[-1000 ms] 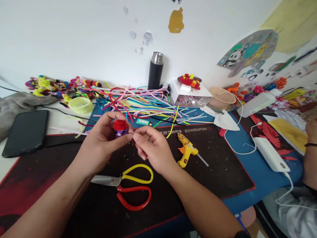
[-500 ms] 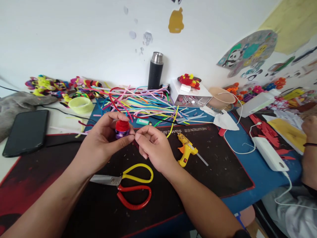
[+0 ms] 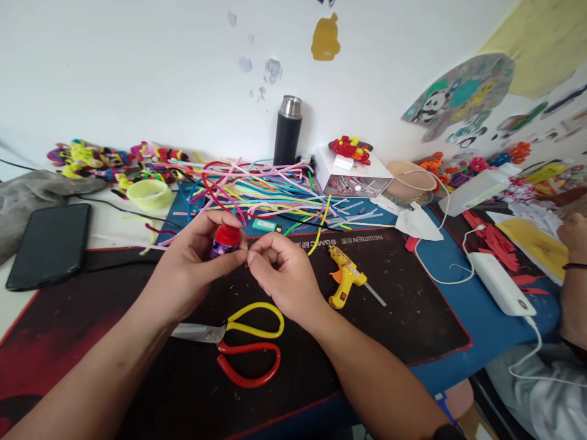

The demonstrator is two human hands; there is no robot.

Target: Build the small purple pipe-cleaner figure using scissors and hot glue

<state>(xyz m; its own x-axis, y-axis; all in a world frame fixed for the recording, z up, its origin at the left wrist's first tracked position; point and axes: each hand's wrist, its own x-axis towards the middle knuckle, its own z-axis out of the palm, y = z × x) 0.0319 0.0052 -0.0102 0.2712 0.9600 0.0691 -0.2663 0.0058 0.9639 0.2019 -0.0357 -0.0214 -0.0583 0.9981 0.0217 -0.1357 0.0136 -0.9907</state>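
My left hand [image 3: 190,266] is closed around a small red-topped purple object [image 3: 227,237], whose lower part is hidden by my fingers and thumb. My right hand [image 3: 284,269] has its thumb and forefinger pinched together right beside the left thumb tip. Whatever lies in that pinch is too small to make out. Below both hands, scissors [image 3: 254,321] with one yellow and one red handle lie on the dark desk mat [image 3: 394,336]. To the right of my right hand rests a yellow glue gun [image 3: 347,278] with a glue stick poking from its back.
Many coloured pipe cleaners [image 3: 270,189] are heaped behind the hands. A black thermos [image 3: 288,131] stands at the wall, beside a white box [image 3: 353,171]. At left lie a phone [image 3: 48,247] and a yellow-green roll [image 3: 150,194]. Another person's arm [image 3: 573,275] shows at right.
Both hands have shifted very slightly, the right one a little to the left. The red-topped object remains in my left hand, and the right fingers stay pinched.
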